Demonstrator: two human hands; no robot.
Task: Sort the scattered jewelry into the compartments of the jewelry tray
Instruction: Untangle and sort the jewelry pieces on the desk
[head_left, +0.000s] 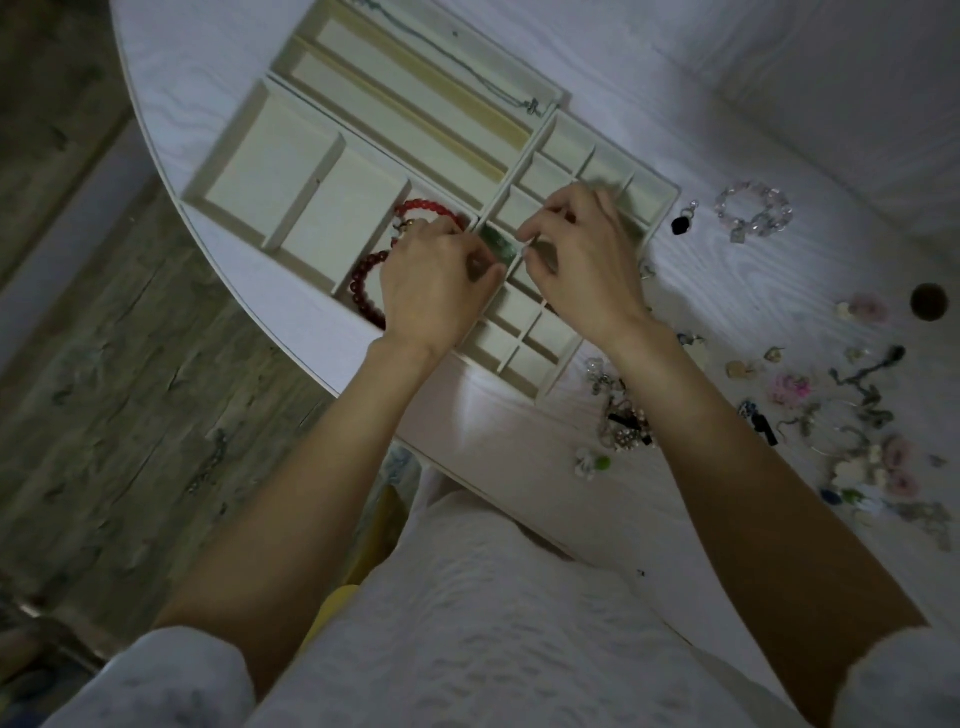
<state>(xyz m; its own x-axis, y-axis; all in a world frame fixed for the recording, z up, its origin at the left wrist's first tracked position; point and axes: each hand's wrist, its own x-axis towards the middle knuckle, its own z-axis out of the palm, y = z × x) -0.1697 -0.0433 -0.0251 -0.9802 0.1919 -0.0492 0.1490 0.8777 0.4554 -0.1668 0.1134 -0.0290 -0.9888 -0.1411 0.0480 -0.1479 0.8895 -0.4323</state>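
From the head camera, both hands are working over the middle of the jewelry tray (249, 171), a pale divided box lying on the white table (519, 431). The left hand (434, 283) is hovering with fingers curled, its fingertips pinching the edge of a small green piece (496, 244) that is sitting in a small compartment at the tray's centre. The right hand (582, 260) is reaching in from the other side, fingers also curled toward that green piece — whether it is actually gripping it, I cannot tell. Just left of the left hand, a bright red bead bracelet (428, 209) and a dark red bead bracelet (363, 280) are lying in one larger compartment, partly hidden by the hand. A thin chain (467, 67) is lying along the long far compartment.

The scattered jewelry (810, 415) is lying on the table to the right of the right forearm, well apart from the hands; a clear bead bracelet (756, 213) and a small black piece (680, 224) are lying just beside the tray's right edge. Beyond the table's curved edge, a grey wood-grain floor (104, 364) is showing.
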